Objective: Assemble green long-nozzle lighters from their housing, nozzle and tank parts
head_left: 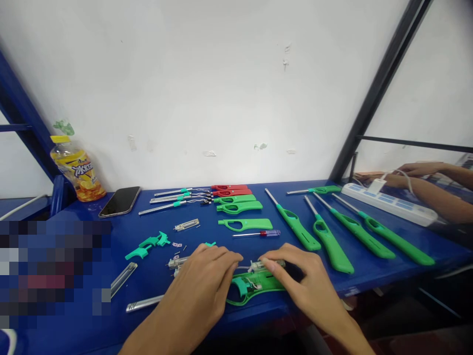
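Note:
My right hand [308, 278] pinches a small clear fuel tank [254, 266] with a white valve end, just above an opened green lighter half-shell [240, 298]. In that shell sit a teal trigger [242, 286] and thin wires. My left hand [209, 283] is closed over the shell's front end, fingers pressed together; what they grip is hidden. A thin pale hose [242, 267] runs between the hands. From under my left wrist a metal lighter tube [144, 303] sticks out to the left. Another fuel tank [177, 263] lies partly behind my left hand.
Several assembled green lighters [297, 227] lie at right, beside a white power strip [391, 204]. Behind my hands are a screwdriver [258, 234], a green half-shell [246, 225], and red shells [231, 190]. Teal parts [148, 245], a phone [120, 202] and a bottle [79, 170] are left.

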`<state>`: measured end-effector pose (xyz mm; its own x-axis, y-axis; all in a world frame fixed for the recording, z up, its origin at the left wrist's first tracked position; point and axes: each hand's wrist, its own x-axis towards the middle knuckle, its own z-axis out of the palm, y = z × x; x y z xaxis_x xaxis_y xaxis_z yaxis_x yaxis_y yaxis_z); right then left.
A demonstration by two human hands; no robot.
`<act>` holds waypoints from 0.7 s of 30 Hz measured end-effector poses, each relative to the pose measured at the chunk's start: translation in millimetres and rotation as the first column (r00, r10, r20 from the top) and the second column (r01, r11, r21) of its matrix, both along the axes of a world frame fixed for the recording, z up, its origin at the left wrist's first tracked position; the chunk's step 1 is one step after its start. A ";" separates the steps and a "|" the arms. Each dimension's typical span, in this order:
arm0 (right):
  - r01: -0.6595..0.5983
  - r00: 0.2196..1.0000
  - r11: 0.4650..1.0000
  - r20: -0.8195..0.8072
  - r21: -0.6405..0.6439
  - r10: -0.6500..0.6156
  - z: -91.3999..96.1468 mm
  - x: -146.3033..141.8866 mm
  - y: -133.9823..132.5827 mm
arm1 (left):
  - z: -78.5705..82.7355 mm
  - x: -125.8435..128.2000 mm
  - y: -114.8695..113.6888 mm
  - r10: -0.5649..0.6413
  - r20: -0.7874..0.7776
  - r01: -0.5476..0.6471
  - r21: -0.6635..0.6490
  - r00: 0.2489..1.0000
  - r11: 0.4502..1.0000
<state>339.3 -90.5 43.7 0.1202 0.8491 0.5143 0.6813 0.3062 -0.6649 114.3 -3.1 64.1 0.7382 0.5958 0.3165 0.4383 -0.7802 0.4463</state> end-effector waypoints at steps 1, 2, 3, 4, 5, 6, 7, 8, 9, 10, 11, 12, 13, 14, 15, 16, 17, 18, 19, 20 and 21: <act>0.001 1.000 1.000 0.009 -0.006 -0.001 0.0 0.0 0.1 | 1.8 -3.3 -0.2 0.012 -0.018 -0.011 0.016 1.000 1.000; 0.000 1.000 1.000 0.016 -0.013 0.000 -0.2 0.2 0.3 | 3.4 -6.2 -0.6 0.023 -0.045 -0.021 0.033 0.999 0.999; -0.002 1.000 1.000 0.021 -0.017 0.002 -0.6 0.4 0.6 | 4.9 -8.6 -0.8 0.026 -0.082 -0.023 0.044 0.996 0.999; -0.004 1.000 1.000 0.026 -0.022 0.005 -1.2 0.6 1.0 | 6.3 -10.5 -1.0 0.023 -0.123 -0.017 0.049 0.992 0.999; -0.006 0.999 1.000 0.032 -0.026 0.007 -1.7 0.7 1.5 | 7.6 -11.6 -0.9 0.013 -0.164 -0.006 0.044 0.986 0.999; -0.008 0.999 1.000 0.037 -0.029 0.009 -2.3 0.8 2.0 | 8.7 -12.1 -0.5 0.002 -0.200 0.006 0.038 0.980 0.999; -0.010 0.999 0.999 0.040 -0.031 0.012 -2.8 0.8 2.4 | 9.8 -12.0 0.0 -0.005 -0.235 0.013 0.035 0.972 0.999; -0.013 0.999 0.999 0.042 -0.032 0.014 -3.1 0.6 2.8 | 10.7 -11.3 0.8 -0.007 -0.269 0.018 0.036 0.963 0.999; -0.015 0.999 0.999 0.043 -0.035 0.017 -3.4 0.4 3.1 | 11.5 -10.2 1.5 -0.005 -0.301 0.019 0.041 0.954 0.999; -0.017 0.999 0.999 0.044 -0.037 0.018 -3.5 0.2 3.2 | 12.1 -8.9 2.2 -0.002 -0.328 0.019 0.049 0.945 0.999; -0.018 0.999 0.999 0.045 -0.040 0.020 -3.6 -0.1 3.3 | 12.5 -7.6 2.8 0.000 -0.348 0.021 0.057 0.938 0.998; -0.020 0.999 0.999 0.046 -0.042 0.022 -3.7 -0.3 3.3 | 12.7 -6.4 3.1 0.002 -0.359 0.022 0.062 0.933 0.998; -0.022 0.999 0.999 0.048 -0.046 0.024 -3.8 -0.5 3.3 | 12.8 -5.4 3.2 0.003 -0.363 0.023 0.066 0.932 0.998; -0.025 0.998 0.998 0.051 -0.049 0.028 -3.8 -0.7 3.3 | 12.7 -4.7 3.1 0.005 -0.362 0.022 0.070 0.932 0.997; -0.028 0.998 0.998 0.053 -0.053 0.031 -3.8 -0.8 3.2 | 12.7 -4.3 3.0 0.010 -0.361 0.019 0.077 0.933 0.997; -0.030 0.998 0.998 0.055 -0.056 0.033 -3.8 -0.9 3.1 | 12.6 -4.0 2.7 0.016 -0.361 0.016 0.085 0.932 0.996; -0.031 0.998 0.998 0.057 -0.059 0.034 -3.9 -0.9 3.1 | 12.4 -4.0 2.5 0.022 -0.360 0.013 0.095 0.933 0.995; -0.030 0.998 0.998 0.058 -0.061 0.033 -3.9 -0.8 3.0 | 12.2 -4.0 2.2 0.027 -0.359 0.011 0.105 0.933 0.994; -0.029 0.998 0.998 0.059 -0.062 0.033 -3.9 -0.7 2.9 | 11.9 -4.1 1.9 0.030 -0.359 0.012 0.116 0.933 0.993; -0.029 0.998 0.998 0.060 -0.064 0.033 -3.9 -0.6 2.9 | 11.4 -4.1 1.5 0.032 -0.358 0.014 0.127 0.933 0.992; -0.029 0.998 0.997 0.061 -0.066 0.033 -3.9 -0.5 2.8 | 10.6 -4.0 1.1 0.031 -0.357 0.020 0.140 0.933 0.990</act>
